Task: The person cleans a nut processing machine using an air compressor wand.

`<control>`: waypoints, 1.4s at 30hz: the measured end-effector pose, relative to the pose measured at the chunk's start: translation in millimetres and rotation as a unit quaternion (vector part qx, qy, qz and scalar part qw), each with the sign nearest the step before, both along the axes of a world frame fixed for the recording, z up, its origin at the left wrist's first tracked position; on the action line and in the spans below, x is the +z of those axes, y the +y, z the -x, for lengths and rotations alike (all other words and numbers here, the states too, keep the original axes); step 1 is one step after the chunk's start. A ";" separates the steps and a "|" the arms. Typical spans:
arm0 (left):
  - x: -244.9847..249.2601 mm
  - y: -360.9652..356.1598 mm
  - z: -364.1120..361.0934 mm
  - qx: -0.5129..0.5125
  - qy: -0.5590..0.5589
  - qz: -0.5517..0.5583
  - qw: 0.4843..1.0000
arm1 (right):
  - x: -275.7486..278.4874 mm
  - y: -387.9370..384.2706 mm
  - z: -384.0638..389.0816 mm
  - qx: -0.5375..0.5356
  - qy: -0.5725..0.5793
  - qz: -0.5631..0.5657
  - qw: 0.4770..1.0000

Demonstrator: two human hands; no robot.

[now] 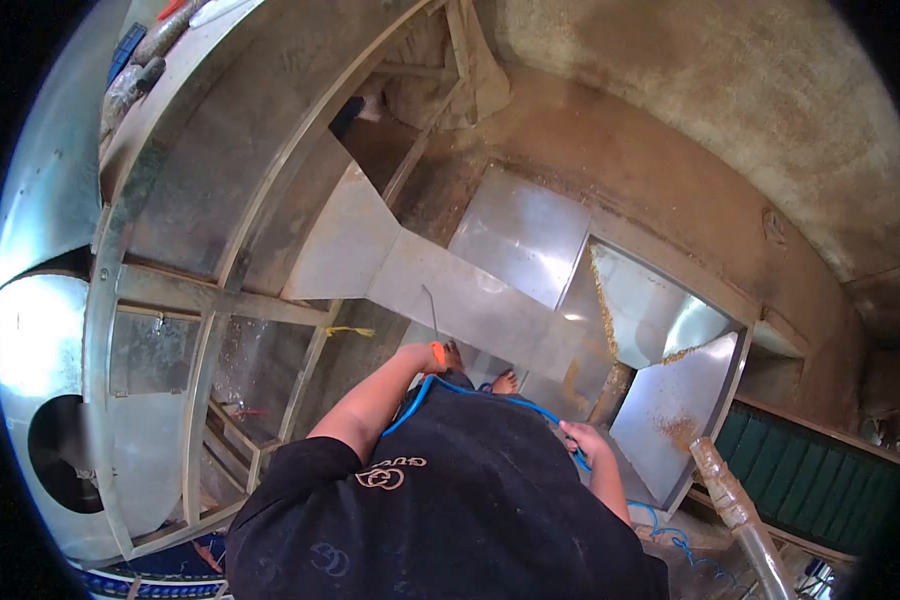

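Note:
My left hand [417,356] is closed around an orange-handled tool [437,353] whose thin metal rod [431,312] sticks up over the sheet-metal chute [450,290]. A blue cable [470,392] runs from that handle across my black shirt to my right hand [582,438], which grips it. My bare feet [505,381] stand on the metal just beyond the hands.
A curved steel frame [200,300] with a round-holed housing [60,450] fills the left. Shiny metal panels [525,235] and a hopper [670,400] dusted with grain lie ahead. A taped pipe [730,500] and a green corrugated sheet [810,480] are at the right. Dirt ground lies beyond.

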State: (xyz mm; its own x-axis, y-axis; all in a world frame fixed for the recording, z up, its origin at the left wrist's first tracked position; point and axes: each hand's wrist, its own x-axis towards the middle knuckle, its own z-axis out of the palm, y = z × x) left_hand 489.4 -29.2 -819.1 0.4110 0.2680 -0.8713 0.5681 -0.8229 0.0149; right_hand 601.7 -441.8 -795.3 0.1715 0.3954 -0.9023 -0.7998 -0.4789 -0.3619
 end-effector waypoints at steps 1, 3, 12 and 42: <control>-0.6 2.1 -1.5 0.000 -0.006 -0.002 1.000 | -1.8 0.4 -1.5 0.000 -0.006 -0.002 1.000; -4.0 6.2 -3.7 -0.007 0.015 0.013 1.000 | -4.3 1.2 -4.8 0.019 -0.005 -0.001 1.000; -29.6 19.1 -15.1 -0.012 -0.005 0.054 0.998 | 2.0 7.5 -8.2 0.057 -0.056 0.024 0.997; -96.4 74.8 -317.8 -0.048 -0.366 0.195 0.909 | 89.4 155.6 231.4 -0.076 -0.234 0.411 0.878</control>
State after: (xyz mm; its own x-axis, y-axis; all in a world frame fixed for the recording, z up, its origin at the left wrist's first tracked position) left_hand 807.2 45.6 -915.5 0.9238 -0.0705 -0.3763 0.2144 -0.7191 0.6610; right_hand 370.3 -286.2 -705.9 0.5935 -0.4150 -0.6896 -0.7328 -0.6329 -0.2498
